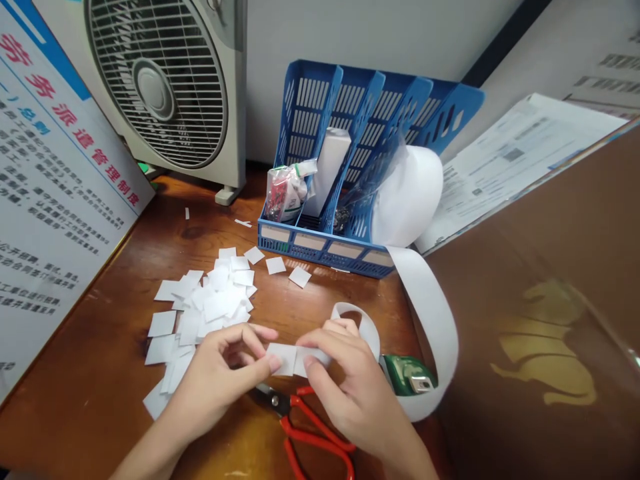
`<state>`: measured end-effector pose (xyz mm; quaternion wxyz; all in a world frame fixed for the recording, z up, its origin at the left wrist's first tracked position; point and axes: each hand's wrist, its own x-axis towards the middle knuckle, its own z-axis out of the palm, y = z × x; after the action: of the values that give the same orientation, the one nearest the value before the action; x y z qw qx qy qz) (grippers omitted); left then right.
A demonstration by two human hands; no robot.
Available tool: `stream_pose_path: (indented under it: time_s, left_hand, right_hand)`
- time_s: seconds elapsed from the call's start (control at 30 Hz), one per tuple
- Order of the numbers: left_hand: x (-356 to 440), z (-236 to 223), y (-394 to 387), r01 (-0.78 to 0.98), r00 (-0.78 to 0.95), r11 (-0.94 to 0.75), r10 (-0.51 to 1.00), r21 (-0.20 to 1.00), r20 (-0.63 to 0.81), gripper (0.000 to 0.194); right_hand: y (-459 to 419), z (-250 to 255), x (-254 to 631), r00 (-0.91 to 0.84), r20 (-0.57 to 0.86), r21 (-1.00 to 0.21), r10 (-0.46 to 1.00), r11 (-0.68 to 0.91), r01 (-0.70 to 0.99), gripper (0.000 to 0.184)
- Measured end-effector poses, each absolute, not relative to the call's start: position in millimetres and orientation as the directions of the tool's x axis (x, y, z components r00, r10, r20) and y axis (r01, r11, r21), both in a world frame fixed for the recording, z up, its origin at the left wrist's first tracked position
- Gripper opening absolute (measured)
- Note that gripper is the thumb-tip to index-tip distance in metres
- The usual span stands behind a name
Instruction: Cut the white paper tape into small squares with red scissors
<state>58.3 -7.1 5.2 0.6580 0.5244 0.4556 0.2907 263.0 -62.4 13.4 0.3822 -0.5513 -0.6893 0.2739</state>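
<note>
Wooden tabletop [115, 393]: bare strip between the hands and the blue slotted plastic file rack [320, 250], more bare wood front left. Boxed in by the beige box fan [155, 93] at back left, the white printed board [55, 173] on the left, and the brown panel with a gold animal figure [540, 320] on the right. Tight on the right: the long white ribbon-like strip [445, 333] bows out past the rack and back toward the hands, with a smaller curl near the right hand.

Strip is matte, thin, flexible. Loose pile of flat white square pieces [215, 303] left of centre, overlapping, a few strays near the rack. Glossy green tape measure [407, 375] inside the big loop. Scissors with red handles and dark metal blades [305, 423] lie below the hands, partly hidden.

Left hand [225, 367]: from lower left, thumb and index together, clamped on the white square section [281, 359]. Right hand [350, 373]: from lower right, palm down, thumb and index clamped on the strip just beside it. Section is held between both hands, above the scissors.
</note>
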Motion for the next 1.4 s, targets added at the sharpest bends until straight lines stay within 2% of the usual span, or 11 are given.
stream_pose_path:
  time_s: [0.1, 0.27, 0.37, 0.47, 0.63, 0.73, 0.87, 1.33, 1.4]
  left_hand:
    - [60.5, 4.0, -7.0, 0.049, 0.444, 0.344, 0.834, 0.938, -0.328, 0.026]
    - [65.1, 3.7, -7.4, 0.045, 0.377, 0.355, 0.86, 0.934, -0.345, 0.027]
    - [66.0, 4.6, -7.7, 0.043, 0.411, 0.365, 0.842, 0.93, -0.349, 0.024]
    - [66.6, 4.5, -8.8, 0.047, 0.434, 0.37, 0.829, 0.928, -0.353, 0.016]
    - [68.4, 2.1, -11.5, 0.048, 0.39, 0.387, 0.842, 0.921, -0.374, 0.017]
    - [68.5, 2.7, -11.7, 0.055, 0.433, 0.393, 0.819, 0.918, -0.377, 0.02]
    - [66.6, 5.6, -10.3, 0.097, 0.505, 0.369, 0.782, 0.924, -0.365, 0.011]
    - [61.6, 3.8, -10.6, 0.146, 0.537, 0.338, 0.762, 0.93, -0.362, 0.023]
    - [62.1, 5.6, -10.5, 0.153, 0.524, 0.336, 0.77, 0.93, -0.364, 0.025]
  right_hand:
    - [-63.3, 14.0, 263.3, -0.091, 0.217, -0.809, 0.972, 0.232, 0.54, 0.018]
    - [-63.5, 12.2, 263.7, -0.097, 0.21, -0.794, 0.973, 0.228, 0.563, 0.019]
    - [-62.1, 12.6, 262.9, -0.098, 0.226, -0.783, 0.969, 0.241, 0.573, 0.018]
    - [-59.7, 13.5, 260.6, -0.098, 0.274, -0.753, 0.957, 0.276, 0.598, 0.015]
    - [-59.6, 12.4, 258.6, -0.12, 0.302, -0.692, 0.946, 0.304, 0.654, 0.013]
    - [-61.1, 11.7, 259.6, -0.146, 0.297, -0.674, 0.944, 0.315, 0.668, 0.013]
    - [-61.6, 11.1, 260.4, -0.155, 0.289, -0.663, 0.945, 0.314, 0.679, 0.013]
    - [-62.2, 9.2, 257.4, -0.176, 0.283, -0.649, 0.943, 0.323, 0.689, 0.016]
    - [-60.8, 7.1, 257.4, -0.159, 0.307, -0.636, 0.938, 0.327, 0.699, 0.012]
